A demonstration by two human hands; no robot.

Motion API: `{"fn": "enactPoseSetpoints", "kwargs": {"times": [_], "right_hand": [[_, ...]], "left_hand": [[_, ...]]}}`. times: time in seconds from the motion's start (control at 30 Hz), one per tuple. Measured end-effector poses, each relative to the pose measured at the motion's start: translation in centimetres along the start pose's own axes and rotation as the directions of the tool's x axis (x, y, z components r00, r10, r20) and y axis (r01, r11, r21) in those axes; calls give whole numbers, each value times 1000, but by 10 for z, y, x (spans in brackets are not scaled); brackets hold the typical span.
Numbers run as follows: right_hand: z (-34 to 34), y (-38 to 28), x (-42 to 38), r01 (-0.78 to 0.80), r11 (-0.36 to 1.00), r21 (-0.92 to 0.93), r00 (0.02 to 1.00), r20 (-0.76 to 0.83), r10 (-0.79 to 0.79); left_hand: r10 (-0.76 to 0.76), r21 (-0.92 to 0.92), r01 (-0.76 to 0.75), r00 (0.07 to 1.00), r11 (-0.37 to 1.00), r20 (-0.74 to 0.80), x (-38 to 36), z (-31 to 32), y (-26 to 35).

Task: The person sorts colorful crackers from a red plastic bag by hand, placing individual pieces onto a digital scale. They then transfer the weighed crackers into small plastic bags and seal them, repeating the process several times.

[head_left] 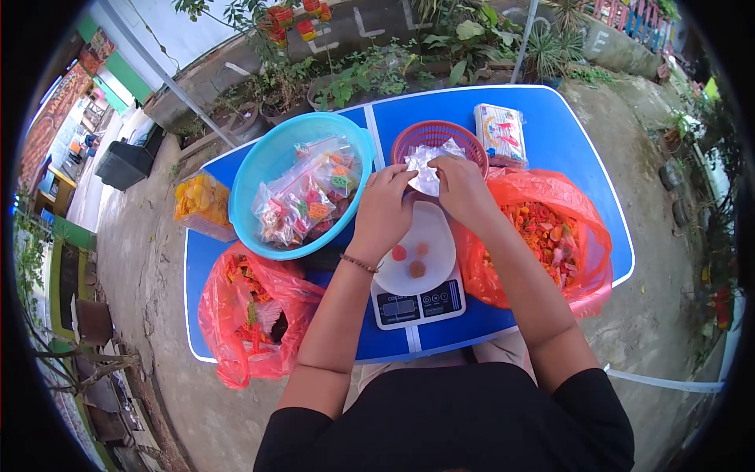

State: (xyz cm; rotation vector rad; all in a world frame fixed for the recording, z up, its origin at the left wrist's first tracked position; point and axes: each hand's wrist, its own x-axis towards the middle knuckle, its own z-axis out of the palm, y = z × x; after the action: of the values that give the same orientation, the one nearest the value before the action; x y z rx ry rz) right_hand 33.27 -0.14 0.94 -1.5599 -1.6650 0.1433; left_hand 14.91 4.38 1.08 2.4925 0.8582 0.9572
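Note:
Over the digital kitchen scale (419,306), my left hand (384,206) and my right hand (464,189) pinch a clear plastic bag (425,180) between them, fingers closed at its edges. Behind the bag stands a red woven basket (440,130) with crinkled clear plastic in it. On the scale sits a whitish tray (435,228) bearing a few small reddish and brown pieces. To the left, a light blue basin (245,206) holds several filled clear bags with colourful contents. An open red plastic bag (590,228) of orange and red pieces lies beside my right forearm.
Another red plastic bag (220,315) with similar pieces lies at the front left of the blue table (354,326). A container of yellow pieces (202,204) stands at the left edge. A wrapped white pack (501,135) lies at the back right. Plants grow beyond the table.

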Motion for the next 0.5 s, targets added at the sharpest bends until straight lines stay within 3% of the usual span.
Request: {"fn": "enactPoseSetpoints", "kwargs": {"times": [0.1,0.23,0.37,0.5], "right_hand": [[16,34,28,-61,961,-271,987,126,98],[30,42,35,-77,895,-440,982,124,146],[32,52,28,-85,890,-448,974,150,168],[26,49,27,-115,898,-424,968,154,196]], "left_hand": [[31,0,-31,999,1000,37,20,22,-12],[-32,92,18,987,996,155,28,38,-20],[-33,127,13,988,992,151,25,49,-29],[-156,160,122,963,980,219,25,45,-19]]}}
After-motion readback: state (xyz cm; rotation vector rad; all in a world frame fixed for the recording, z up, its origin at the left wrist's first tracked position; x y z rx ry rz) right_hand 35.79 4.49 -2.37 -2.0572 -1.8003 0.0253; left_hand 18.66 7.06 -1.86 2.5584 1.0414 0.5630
